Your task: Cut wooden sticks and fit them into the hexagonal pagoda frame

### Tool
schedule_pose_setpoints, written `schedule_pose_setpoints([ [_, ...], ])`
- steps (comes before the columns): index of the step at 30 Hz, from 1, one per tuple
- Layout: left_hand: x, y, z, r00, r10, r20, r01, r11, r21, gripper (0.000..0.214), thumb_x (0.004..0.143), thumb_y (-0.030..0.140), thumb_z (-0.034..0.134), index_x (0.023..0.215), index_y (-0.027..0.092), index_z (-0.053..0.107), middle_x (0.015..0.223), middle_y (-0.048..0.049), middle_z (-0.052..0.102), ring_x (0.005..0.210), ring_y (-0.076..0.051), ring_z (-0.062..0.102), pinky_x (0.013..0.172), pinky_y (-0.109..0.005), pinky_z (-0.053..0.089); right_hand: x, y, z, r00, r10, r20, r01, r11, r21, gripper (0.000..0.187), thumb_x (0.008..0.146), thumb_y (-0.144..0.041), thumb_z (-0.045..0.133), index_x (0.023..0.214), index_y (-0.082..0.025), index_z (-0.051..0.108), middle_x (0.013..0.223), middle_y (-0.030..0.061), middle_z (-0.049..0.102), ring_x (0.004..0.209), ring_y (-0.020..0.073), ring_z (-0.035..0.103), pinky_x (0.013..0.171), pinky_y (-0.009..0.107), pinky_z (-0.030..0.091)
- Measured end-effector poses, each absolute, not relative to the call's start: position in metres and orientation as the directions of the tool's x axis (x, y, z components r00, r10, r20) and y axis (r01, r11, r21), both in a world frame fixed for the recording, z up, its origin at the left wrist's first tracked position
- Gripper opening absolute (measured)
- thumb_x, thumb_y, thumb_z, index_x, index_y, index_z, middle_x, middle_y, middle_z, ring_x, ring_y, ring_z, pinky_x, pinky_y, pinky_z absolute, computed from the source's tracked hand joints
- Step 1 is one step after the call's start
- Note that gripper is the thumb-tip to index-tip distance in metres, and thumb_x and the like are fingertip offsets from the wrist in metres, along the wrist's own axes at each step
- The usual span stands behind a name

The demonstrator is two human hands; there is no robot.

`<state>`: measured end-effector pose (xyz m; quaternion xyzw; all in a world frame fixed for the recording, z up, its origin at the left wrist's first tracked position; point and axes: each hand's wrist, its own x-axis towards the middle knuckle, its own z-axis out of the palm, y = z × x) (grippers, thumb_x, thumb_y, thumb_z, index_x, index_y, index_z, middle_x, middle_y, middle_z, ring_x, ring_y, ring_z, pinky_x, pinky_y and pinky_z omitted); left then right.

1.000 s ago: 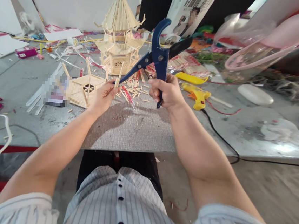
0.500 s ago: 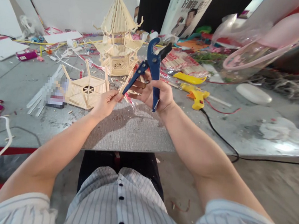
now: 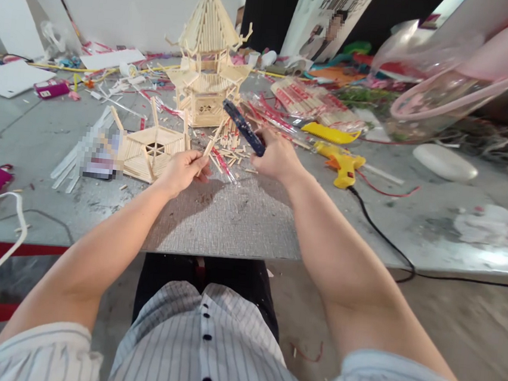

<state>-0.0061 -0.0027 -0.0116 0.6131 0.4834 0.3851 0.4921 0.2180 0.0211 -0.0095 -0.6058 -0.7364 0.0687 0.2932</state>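
My left hand (image 3: 183, 170) pinches a thin wooden stick (image 3: 214, 139) that slants up to the right over the grey table (image 3: 215, 217). My right hand (image 3: 277, 157) is closed round the handles of a blue cutter (image 3: 244, 128), now lowered near the table with its nose pointing up-left, close to the stick's upper end. Just behind the hands lies a heap of short cut stick pieces (image 3: 229, 146). A tall stick pagoda (image 3: 209, 60) stands behind them, and a low hexagonal stick base (image 3: 154, 151) sits beside my left hand.
A yellow glue gun (image 3: 341, 162) with a black cord (image 3: 379, 235) lies right of my right hand. Packs of sticks (image 3: 307, 103) and a yellow tool (image 3: 326, 133) lie behind it. A clear plastic bag (image 3: 444, 83) fills the upper right. White strips (image 3: 78, 149) lie at the left.
My right hand has brought the blue cutter down from held high and open to low over the table, handles squeezed together. My left hand with the stick stayed nearly in place.
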Motion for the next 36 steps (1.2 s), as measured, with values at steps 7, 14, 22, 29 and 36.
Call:
schedule_pose_setpoints([
  [7,-0.007,-0.002,-0.010,0.215,0.974,0.066,0.190,-0.108,0.976,0.018,0.088,0.026,0.051,0.074,0.016,0.055,0.064,0.0011,0.063,0.049,-0.007,0.058,0.055,-0.022,0.051,0.210,0.017,-0.013,-0.195,0.923,0.332,0.881,0.314,-0.355,0.055,0.069,-0.023,0.057,0.123,-0.018,0.055,0.115,0.0141,0.062,0.111,0.0321,0.055,0.095,0.046,0.043],
  [14,-0.009,-0.002,-0.011,0.276,0.956,0.101,0.214,-0.164,0.963,0.020,0.087,0.028,0.052,0.072,0.016,0.056,0.063,0.0020,0.060,0.047,-0.007,0.056,0.053,-0.022,0.050,0.202,0.009,-0.006,-0.277,0.908,0.315,0.859,0.381,-0.343,0.041,0.069,-0.020,0.055,0.110,-0.020,0.062,0.108,0.0112,0.065,0.106,0.0294,0.058,0.094,0.041,0.045],
  [22,-0.009,-0.004,-0.006,0.266,0.955,0.132,0.227,-0.195,0.954,0.021,0.088,0.026,0.051,0.071,0.015,0.055,0.061,0.0011,0.060,0.045,-0.006,0.055,0.049,-0.020,0.048,0.201,0.009,-0.005,-0.352,0.889,0.292,0.832,0.440,-0.337,0.038,0.066,-0.020,0.056,0.103,-0.019,0.064,0.099,0.0114,0.066,0.096,0.0278,0.060,0.087,0.039,0.046],
  [29,-0.010,-0.005,-0.001,0.275,0.952,0.131,0.218,-0.194,0.956,0.021,0.088,0.024,0.051,0.069,0.014,0.055,0.056,0.0029,0.057,0.040,-0.004,0.051,0.043,-0.017,0.043,0.203,0.009,-0.002,-0.361,0.886,0.292,0.818,0.451,-0.357,0.035,0.066,-0.021,0.055,0.100,-0.019,0.066,0.093,0.0086,0.068,0.087,0.0245,0.060,0.079,0.034,0.045],
  [36,-0.010,-0.005,0.000,0.271,0.957,0.106,0.214,-0.167,0.962,0.019,0.087,0.023,0.052,0.071,0.014,0.056,0.054,0.0036,0.056,0.037,-0.004,0.051,0.041,-0.016,0.040,0.205,0.009,-0.001,-0.349,0.897,0.272,0.832,0.430,-0.351,0.033,0.067,-0.022,0.056,0.099,-0.019,0.066,0.090,0.0078,0.068,0.084,0.0236,0.060,0.076,0.033,0.043],
])
